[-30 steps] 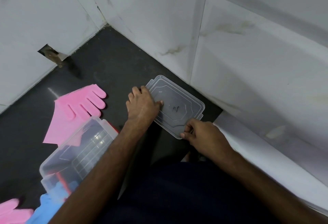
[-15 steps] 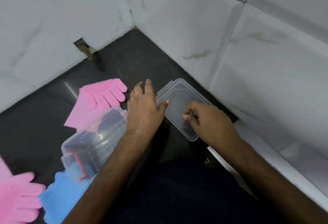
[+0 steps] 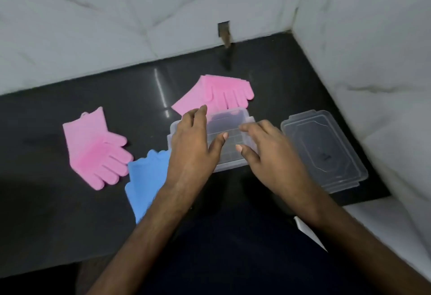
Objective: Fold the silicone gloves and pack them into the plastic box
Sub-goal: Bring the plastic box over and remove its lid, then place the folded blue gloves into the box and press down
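A clear plastic box [image 3: 229, 129] sits on the black counter in the middle. My left hand [image 3: 192, 140] lies over its left side with fingers spread, thumb on the box. My right hand [image 3: 265, 147] hovers at its right edge, fingers apart, holding nothing that I can see. The clear lid [image 3: 326, 150] lies flat to the right of the box. One pink glove [image 3: 224, 94] lies flat behind the box, partly under it. A second pink glove [image 3: 95, 147] lies flat at the left. A blue glove [image 3: 147, 178] lies beside my left forearm, partly hidden.
The black counter [image 3: 70, 213] ends at white marble walls at the back [image 3: 116, 26] and on the right [image 3: 373, 38]. A small dark notch with a brown stub [image 3: 225, 33] sits at the foot of the back wall. My dark clothing fills the bottom middle.
Both hands left the lid at the right and moved left onto the box. The view swung left, so the second pink glove and the blue glove now show fully.
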